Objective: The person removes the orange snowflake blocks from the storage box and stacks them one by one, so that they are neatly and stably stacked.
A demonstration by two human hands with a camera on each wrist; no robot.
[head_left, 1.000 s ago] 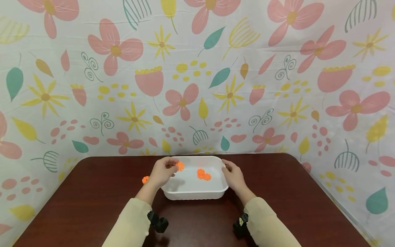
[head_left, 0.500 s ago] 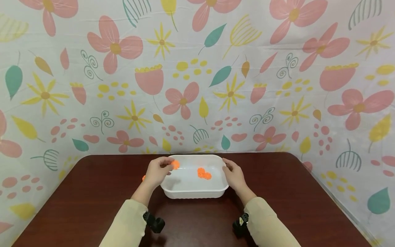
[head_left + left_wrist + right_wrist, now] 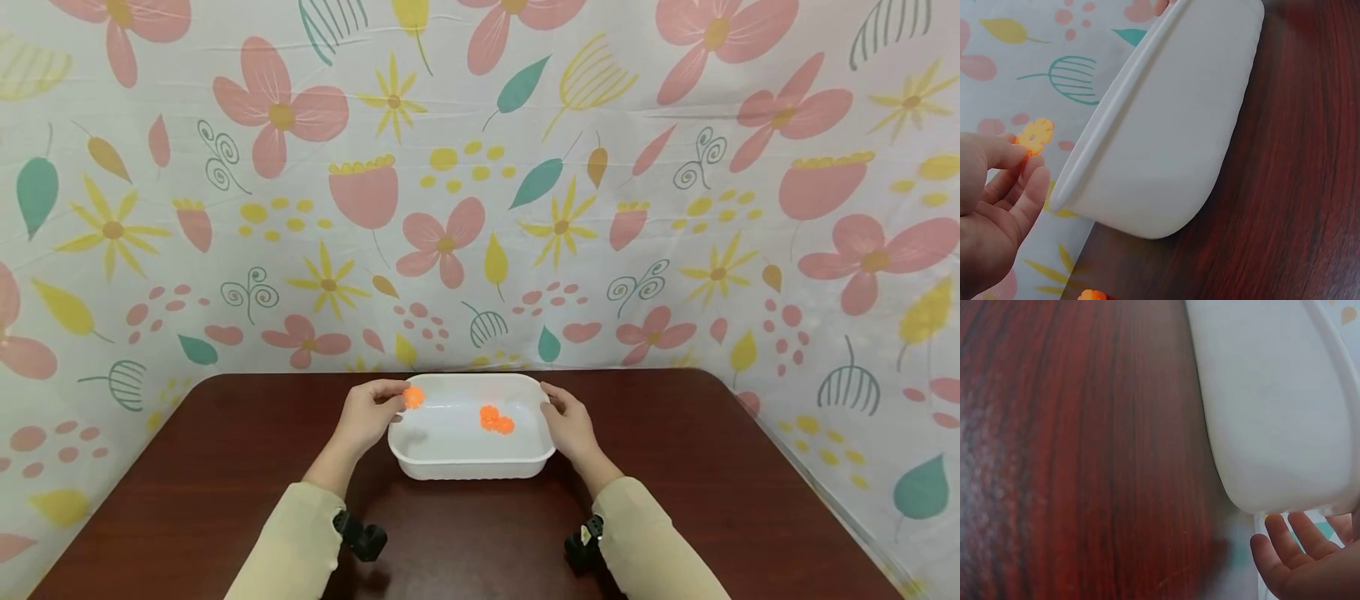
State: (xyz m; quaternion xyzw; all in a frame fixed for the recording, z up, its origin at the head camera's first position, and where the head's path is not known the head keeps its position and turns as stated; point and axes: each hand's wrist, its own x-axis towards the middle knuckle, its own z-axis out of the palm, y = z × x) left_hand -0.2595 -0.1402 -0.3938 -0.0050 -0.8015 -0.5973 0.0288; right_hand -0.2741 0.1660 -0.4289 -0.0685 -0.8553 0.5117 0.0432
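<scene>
One orange flower-shaped piece (image 3: 414, 397) is being pinched by the left hand (image 3: 367, 414) between its thumb and index finger. In the head view this piece is overlapping the far left corner of a white tray (image 3: 450, 446), while the left wrist view is showing it beside the rim and apart from it. The right hand (image 3: 567, 422) is gripping the tray's right end, with its other fingers bending along the outside of the end wall; whether every fingertip is touching, I cannot tell. Inside the tray, right of its middle, two orange pieces (image 3: 489, 417) are lying against each other. Another orange piece (image 3: 1092, 294) is resting outside, near the tray's left end, partly cut off by the frame's edge. Cream sleeves (image 3: 285, 542) are covering the forearms, and black devices (image 3: 367, 540) are sitting at both wrists. The tray is standing on a dark reddish-brown table (image 3: 465, 533), and behind it a floral cloth (image 3: 480, 108) is hanging.
</scene>
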